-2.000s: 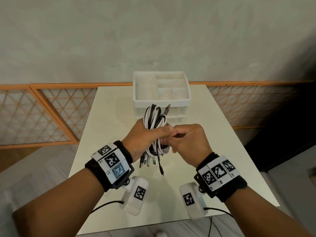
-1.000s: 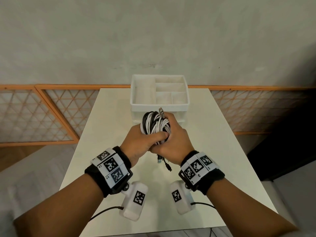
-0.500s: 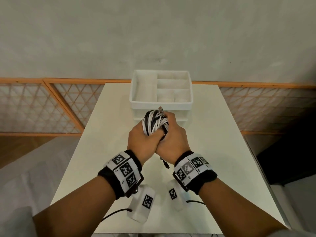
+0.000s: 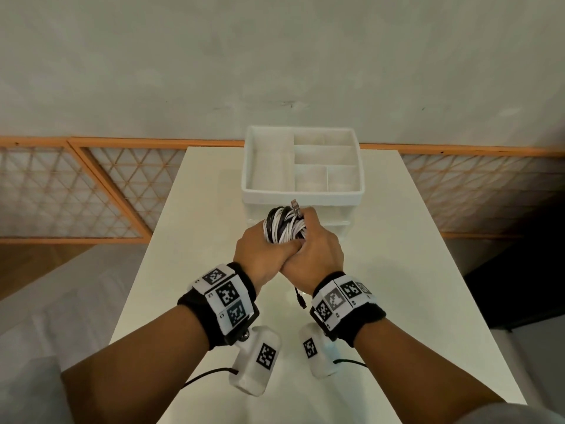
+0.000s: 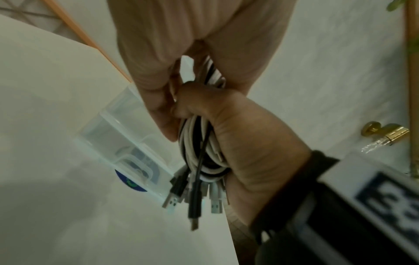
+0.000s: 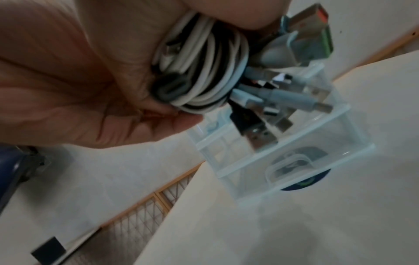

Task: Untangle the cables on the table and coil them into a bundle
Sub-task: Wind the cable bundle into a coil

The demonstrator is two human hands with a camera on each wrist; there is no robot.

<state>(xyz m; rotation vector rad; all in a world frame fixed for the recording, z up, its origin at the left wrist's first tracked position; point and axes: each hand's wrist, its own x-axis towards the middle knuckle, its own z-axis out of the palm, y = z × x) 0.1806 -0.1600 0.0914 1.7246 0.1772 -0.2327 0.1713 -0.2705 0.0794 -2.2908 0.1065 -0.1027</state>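
- Head view, progress: cable bundle (image 4: 286, 224) of white and black leads already coiled, lifted above the table (image 4: 397, 270); left hand (image 4: 263, 255) and right hand (image 4: 315, 252) both clenched around it. Plug ends dangle loose — judged near done, setting down remains.
- Organizer box (image 4: 302, 192), far centre: top compartments show nothing inside.
- Clear drawer (image 6: 294, 161) beneath — contents unclear.
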